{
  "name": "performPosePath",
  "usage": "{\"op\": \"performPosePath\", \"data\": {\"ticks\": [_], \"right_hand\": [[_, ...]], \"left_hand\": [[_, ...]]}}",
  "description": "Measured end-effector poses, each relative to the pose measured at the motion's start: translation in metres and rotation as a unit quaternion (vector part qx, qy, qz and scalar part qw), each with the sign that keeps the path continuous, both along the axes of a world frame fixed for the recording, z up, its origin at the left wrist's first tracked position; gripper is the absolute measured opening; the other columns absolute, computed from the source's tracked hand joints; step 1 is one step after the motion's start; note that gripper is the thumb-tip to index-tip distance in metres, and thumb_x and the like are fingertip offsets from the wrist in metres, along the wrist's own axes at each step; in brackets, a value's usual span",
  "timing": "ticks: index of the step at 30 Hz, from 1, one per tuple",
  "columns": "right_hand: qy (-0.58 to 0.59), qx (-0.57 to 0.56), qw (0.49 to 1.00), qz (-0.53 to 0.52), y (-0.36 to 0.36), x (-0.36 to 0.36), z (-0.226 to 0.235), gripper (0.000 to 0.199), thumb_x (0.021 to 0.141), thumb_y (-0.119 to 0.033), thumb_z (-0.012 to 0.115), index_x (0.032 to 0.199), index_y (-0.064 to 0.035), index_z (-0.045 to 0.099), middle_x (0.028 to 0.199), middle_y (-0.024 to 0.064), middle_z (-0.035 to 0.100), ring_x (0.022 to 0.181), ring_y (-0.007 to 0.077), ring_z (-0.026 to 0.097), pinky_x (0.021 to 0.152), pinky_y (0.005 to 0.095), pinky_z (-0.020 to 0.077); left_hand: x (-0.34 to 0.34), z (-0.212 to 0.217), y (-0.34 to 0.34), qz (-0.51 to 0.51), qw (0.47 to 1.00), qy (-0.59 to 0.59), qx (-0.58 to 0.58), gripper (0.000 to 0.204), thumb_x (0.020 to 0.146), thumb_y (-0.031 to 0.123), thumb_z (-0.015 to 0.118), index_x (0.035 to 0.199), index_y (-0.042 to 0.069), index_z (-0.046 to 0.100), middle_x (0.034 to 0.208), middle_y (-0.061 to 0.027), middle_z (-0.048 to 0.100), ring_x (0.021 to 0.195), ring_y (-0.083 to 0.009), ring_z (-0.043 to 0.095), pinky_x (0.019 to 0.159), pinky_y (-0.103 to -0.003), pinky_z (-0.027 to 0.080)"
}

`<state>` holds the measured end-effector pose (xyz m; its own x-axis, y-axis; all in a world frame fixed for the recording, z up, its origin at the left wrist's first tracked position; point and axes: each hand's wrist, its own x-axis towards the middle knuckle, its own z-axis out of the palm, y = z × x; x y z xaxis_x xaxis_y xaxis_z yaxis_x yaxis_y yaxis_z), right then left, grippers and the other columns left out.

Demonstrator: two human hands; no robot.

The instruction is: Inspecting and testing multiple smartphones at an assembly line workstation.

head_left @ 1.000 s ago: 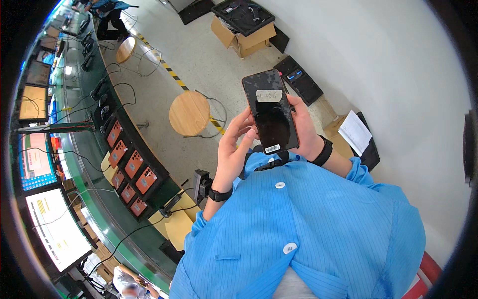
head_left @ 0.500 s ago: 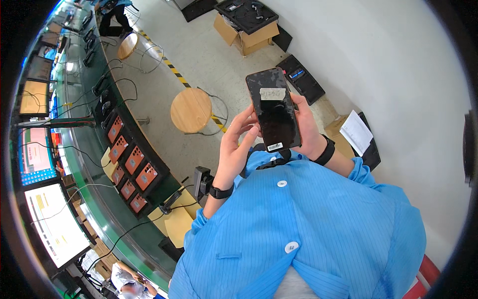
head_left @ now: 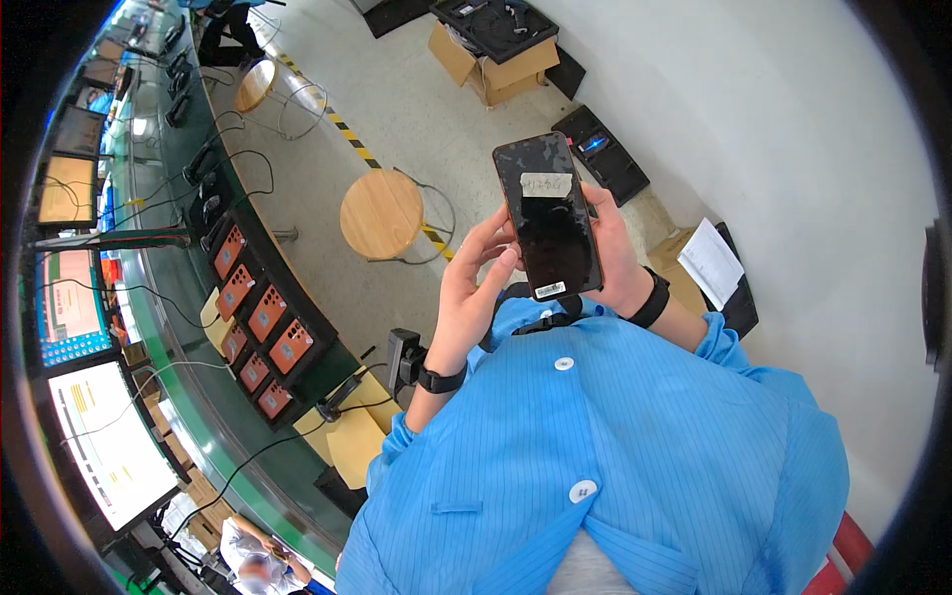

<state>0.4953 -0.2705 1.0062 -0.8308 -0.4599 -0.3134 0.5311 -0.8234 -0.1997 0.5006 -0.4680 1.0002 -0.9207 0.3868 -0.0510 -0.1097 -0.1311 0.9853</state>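
A dark smartphone (head_left: 555, 233) with a thin orange-brown frame is held upright in front of my chest. Its glossy face carries a strip of pale tape with handwriting and a small white barcode label at the lower end. My right hand (head_left: 617, 253) grips the phone's right edge, with its fingers hidden behind. At the left edge, my left hand (head_left: 476, 283) has its fingers curled against the phone, thumb bent near the side. Black bands circle both wrists. To the left, a black tray (head_left: 322, 342) holds several orange phones (head_left: 268, 312) lying back side up.
A long green workbench (head_left: 243, 416) with cables and monitors (head_left: 109, 441) runs along the left. Behind the phone stand a round wooden stool (head_left: 382, 213), a cardboard box (head_left: 511, 74) topped by a black tray, and another black tray (head_left: 620, 164) on the floor. A white wall borders the right.
The phone and both hands have shifted very slightly to the right in the picture. The grip looks the same.
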Motion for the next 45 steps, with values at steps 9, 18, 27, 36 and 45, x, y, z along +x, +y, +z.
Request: {"op": "performPosePath", "data": {"ticks": [9,18,27,36,45], "right_hand": [[-0.017,0.028,0.999,-0.010,0.001,-0.005,0.002,0.059,0.102,-0.051,0.036,0.133,-0.0058,0.058,0.121,0.0143,0.068,0.105,0.0253,0.068,0.094,0.0400,0.0558],[-0.012,0.038,0.999,-0.021,0.005,-0.009,0.001,0.058,0.102,-0.051,0.036,0.132,-0.0064,0.058,0.119,0.0131,0.068,0.103,0.0244,0.069,0.093,0.0395,0.0562],[-0.025,0.039,0.998,-0.032,0.007,-0.011,-0.004,0.058,0.102,-0.051,0.035,0.132,-0.0070,0.058,0.118,0.0127,0.069,0.102,0.0242,0.069,0.091,0.0390,0.0573],[-0.023,0.030,0.999,-0.020,0.008,-0.018,0.005,0.058,0.102,-0.051,0.034,0.131,-0.0067,0.059,0.119,0.0143,0.068,0.103,0.0267,0.068,0.094,0.0422,0.0555],[-0.034,0.033,0.998,-0.036,0.004,-0.018,0.004,0.057,0.102,-0.050,0.037,0.130,-0.0065,0.059,0.120,0.0143,0.068,0.103,0.0269,0.069,0.095,0.0426,0.0554]], "left_hand": [[-0.006,0.000,0.002,-0.007,1.000,0.000,-0.010,0.050,0.102,0.015,0.056,0.150,0.007,0.045,0.130,-0.0105,0.060,0.114,-0.0189,0.059,0.095,-0.035,0.051],[-0.014,-0.004,0.007,-0.015,1.000,-0.001,-0.011,0.050,0.101,0.013,0.056,0.150,0.005,0.045,0.130,-0.0109,0.061,0.114,-0.0188,0.060,0.095,-0.035,0.051],[-0.020,0.001,0.010,-0.026,1.000,-0.013,-0.007,0.051,0.101,0.013,0.056,0.150,0.005,0.044,0.130,-0.0106,0.061,0.115,-0.0187,0.060,0.095,-0.035,0.051],[-0.026,-0.001,0.010,-0.022,1.000,-0.004,0.020,0.051,0.101,0.011,0.056,0.150,0.005,0.044,0.132,-0.0112,0.060,0.117,-0.0186,0.058,0.093,-0.034,0.051],[-0.026,-0.008,0.009,-0.015,1.000,-0.011,0.015,0.051,0.101,0.012,0.057,0.150,0.006,0.045,0.132,-0.0092,0.060,0.117,-0.0175,0.058,0.096,-0.034,0.050]]}}
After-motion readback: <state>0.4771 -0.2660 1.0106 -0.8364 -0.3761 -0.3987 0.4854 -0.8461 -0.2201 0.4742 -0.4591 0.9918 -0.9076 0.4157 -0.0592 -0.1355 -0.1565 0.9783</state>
